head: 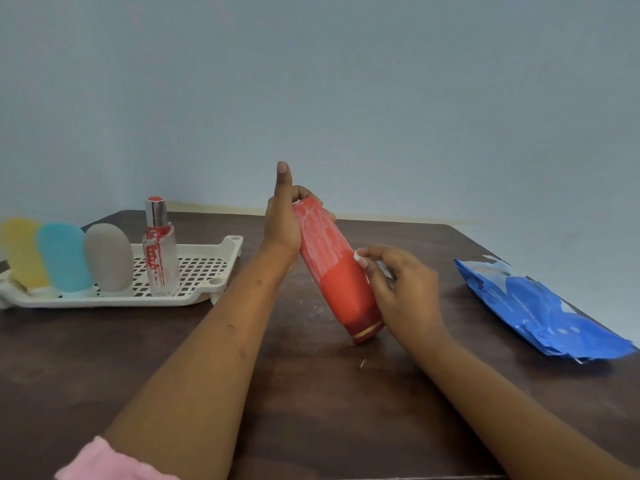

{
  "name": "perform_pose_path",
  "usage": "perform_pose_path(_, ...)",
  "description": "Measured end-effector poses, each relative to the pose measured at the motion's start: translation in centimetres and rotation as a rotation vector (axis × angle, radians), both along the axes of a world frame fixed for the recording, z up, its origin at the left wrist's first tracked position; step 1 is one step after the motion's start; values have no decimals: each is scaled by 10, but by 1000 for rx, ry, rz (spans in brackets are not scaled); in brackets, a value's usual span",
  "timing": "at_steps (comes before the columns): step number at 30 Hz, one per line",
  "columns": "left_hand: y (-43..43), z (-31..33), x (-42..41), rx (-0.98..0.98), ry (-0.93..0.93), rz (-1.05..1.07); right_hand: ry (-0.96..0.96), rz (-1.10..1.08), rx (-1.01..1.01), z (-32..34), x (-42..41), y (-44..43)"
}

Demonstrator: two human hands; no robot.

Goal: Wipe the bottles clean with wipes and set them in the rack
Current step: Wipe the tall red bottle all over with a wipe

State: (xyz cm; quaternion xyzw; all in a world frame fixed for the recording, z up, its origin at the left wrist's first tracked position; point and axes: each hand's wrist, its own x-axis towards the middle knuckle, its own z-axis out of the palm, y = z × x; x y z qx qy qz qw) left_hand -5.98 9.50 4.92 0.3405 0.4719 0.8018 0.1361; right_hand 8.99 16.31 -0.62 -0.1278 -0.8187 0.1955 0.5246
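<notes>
A dark brown wooden tabletop [311, 410] fills the lower half of the view, with a plain blue-grey wall [346, 81] behind it. Nearest the camera, a pink sleeve [104, 462] shows at the bottom left edge, and two bare forearms reach forward over the wood.

Between them a red bottle [343, 285] is held tilted, its top leaning away to the left and its darker, gold-banded end low over the tabletop; whether that end touches the wood cannot be told. The bottle's upper half is streaked with a whitish film, while the lower half is plain red. The right hand [405, 289] is at the bottle's right side, its fingers curled round a small white wipe [360, 259] and pinching it against the bottle. Farther up, the left hand [282, 223] grips the bottle's upper end, fingers wrapped behind it and thumb pointing straight up.

To the right, well apart from the hands, a crumpled blue wipes pack [540, 306] lies flat. At the far left sits a cream perforated rack [204, 268]. In it four bottles stand upright in a row: a yellow bottle [22, 251], a light blue bottle [64, 256], a grey bottle [109, 258] and a clear spray bottle [160, 251] with red markings and a silver top. The rack's right part is bare.
</notes>
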Motion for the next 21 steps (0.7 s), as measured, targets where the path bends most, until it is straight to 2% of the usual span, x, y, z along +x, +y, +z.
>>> perform_pose_path(6, 0, 1, 1, -4, -3, 17, 1, 25, 137, -2, 0, -3)
perform_pose_path(12, 0, 0, 0, -4, -24, 6, -16, 8, -16, 0, -4, 3)
perform_pose_path(18, 0, 0, 3, 10, -18, -91, 24, 23, 179, 1, -1, -3)
perform_pose_path(21, 0, 1, 4, 10, -22, -150, 38, 60, 119, 1, 1, 1)
